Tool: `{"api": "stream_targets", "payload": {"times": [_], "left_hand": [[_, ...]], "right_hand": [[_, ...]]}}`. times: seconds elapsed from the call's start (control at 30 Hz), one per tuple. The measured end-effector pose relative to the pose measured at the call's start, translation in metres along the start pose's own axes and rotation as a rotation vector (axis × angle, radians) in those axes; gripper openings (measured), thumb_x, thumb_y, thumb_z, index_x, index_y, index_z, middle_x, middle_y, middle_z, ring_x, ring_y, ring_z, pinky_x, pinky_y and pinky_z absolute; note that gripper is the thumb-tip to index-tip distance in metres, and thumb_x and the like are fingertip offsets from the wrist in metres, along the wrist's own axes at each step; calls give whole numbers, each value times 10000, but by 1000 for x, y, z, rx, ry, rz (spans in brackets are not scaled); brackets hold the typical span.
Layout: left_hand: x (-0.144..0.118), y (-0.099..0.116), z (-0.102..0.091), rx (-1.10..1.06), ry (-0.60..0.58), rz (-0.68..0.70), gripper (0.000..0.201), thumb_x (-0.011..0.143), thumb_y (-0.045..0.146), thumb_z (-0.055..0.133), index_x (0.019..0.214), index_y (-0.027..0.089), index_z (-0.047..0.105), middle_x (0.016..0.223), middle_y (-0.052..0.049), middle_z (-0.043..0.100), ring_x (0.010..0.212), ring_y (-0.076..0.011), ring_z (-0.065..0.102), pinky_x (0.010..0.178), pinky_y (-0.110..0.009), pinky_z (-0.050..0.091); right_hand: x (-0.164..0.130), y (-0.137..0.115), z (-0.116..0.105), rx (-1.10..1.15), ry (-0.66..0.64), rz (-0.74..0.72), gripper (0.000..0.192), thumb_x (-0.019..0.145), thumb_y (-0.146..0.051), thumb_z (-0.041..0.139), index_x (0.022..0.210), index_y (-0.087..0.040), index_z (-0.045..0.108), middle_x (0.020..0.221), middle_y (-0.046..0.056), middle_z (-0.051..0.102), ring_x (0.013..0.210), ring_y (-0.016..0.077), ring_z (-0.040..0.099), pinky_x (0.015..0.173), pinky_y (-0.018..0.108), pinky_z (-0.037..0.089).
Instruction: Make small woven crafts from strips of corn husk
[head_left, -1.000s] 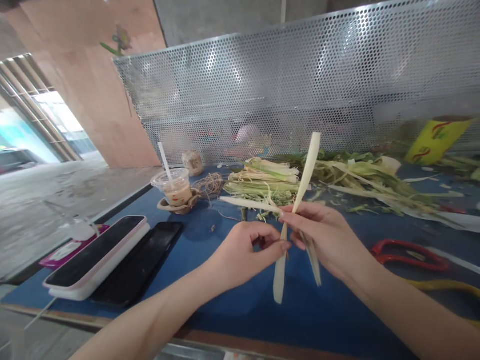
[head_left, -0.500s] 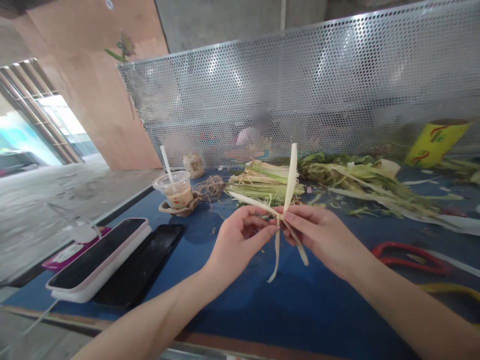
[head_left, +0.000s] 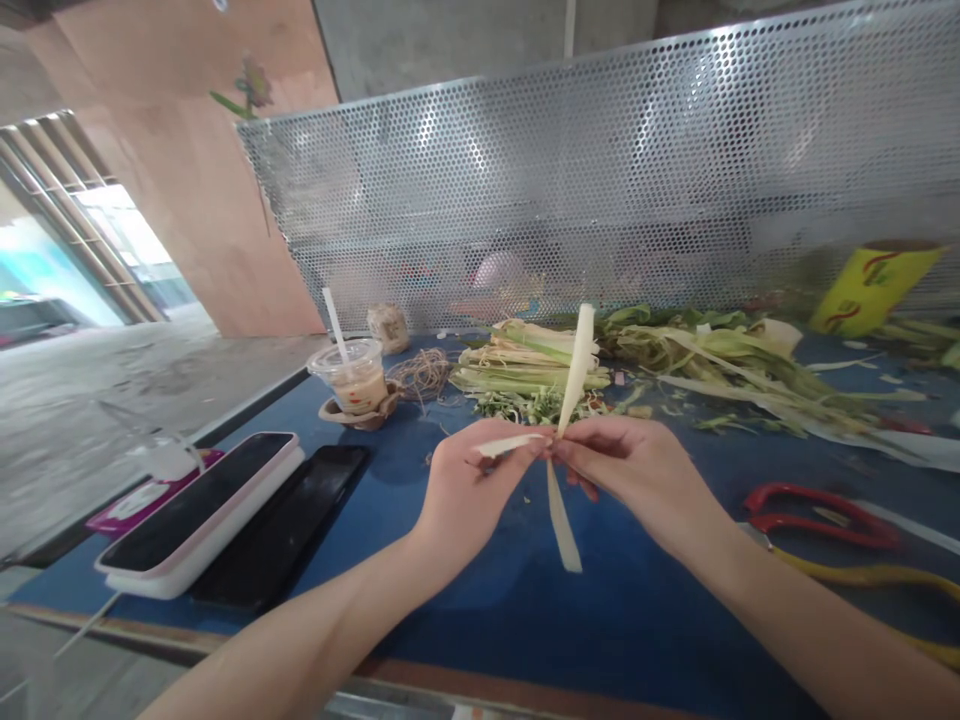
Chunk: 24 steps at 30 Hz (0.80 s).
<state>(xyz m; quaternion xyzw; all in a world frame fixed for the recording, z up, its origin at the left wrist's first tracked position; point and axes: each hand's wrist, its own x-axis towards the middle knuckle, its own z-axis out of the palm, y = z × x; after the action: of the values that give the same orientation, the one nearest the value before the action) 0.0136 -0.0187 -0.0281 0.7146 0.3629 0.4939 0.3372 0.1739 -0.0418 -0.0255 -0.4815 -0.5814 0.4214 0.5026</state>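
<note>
Pale corn husk strips (head_left: 577, 372) cross in front of me above the blue table (head_left: 480, 620). One end points up, one hangs below the fingers, and another lies leftward over my left hand. My left hand (head_left: 476, 480) pinches the strips near the crossing with thumb and fingers. Close beside it, my right hand (head_left: 626, 460) also pinches them, the fingertips of both hands almost meeting. The crossing point itself is mostly hidden by the fingers. Just beyond the hands lies a pile of trimmed husks (head_left: 517, 365), with green scraps (head_left: 525, 403) at its near edge.
Left are an iced drink cup (head_left: 352, 380) in a cardboard holder, tangled twine (head_left: 424, 375), a white-cased phone (head_left: 202, 510) and a black phone (head_left: 285, 525). Right are red-handled scissors (head_left: 825, 515), yellow-handled pliers (head_left: 862, 575), loose husks (head_left: 735, 365) and a yellow roll (head_left: 870, 290). Behind stands a perforated metal screen (head_left: 525, 180).
The left strip has folded over toward my left hand. The upright end leans and sits slightly lower. Two tails hung below before; one wider tail shows now. The fingertips have drawn together.
</note>
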Motion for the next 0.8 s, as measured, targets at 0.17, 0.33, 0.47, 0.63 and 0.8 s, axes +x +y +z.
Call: {"api": "stream_targets", "payload": {"times": [0.17,0.33,0.47,0.63,0.8], "left_hand": [[-5,2,8,-191,-29,-36,192,722,296,618,879,210,690,1003,-61,593,669,-125,608,489,-221,535],[-1,4,10,-301,-78,-155,146,649,241,682,751,140,654,874,-46,623,593,-114,601,571,-265,561],[5,3,8,-324,-43,-174,116,657,204,665,749,134,660,742,-27,630,503,-86,549,460,-216,495],[8,5,5,-341,-69,-222,178,668,234,657,817,139,677,610,-11,625,487,-95,527,414,-201,427],[7,7,6,-271,-76,-225,168,612,253,705,744,157,666,544,16,587,435,-72,450,409,-201,365]], "right_hand": [[-4,-6,0,-98,111,-78,193,713,-354,617,750,-181,696,524,-2,602,447,103,527,438,215,437],[-5,-9,2,-100,53,-124,161,767,-306,558,775,-214,689,652,1,674,581,134,616,530,229,493],[-3,-7,4,-59,9,-136,132,728,-255,596,846,-201,618,751,18,667,544,121,597,504,247,506],[-1,-3,0,-85,22,-137,174,717,-289,612,846,-209,527,695,-6,605,477,95,549,443,230,476],[-3,-3,1,-147,29,-130,138,719,-266,597,780,-212,486,634,-33,560,440,76,513,421,209,450]]}}
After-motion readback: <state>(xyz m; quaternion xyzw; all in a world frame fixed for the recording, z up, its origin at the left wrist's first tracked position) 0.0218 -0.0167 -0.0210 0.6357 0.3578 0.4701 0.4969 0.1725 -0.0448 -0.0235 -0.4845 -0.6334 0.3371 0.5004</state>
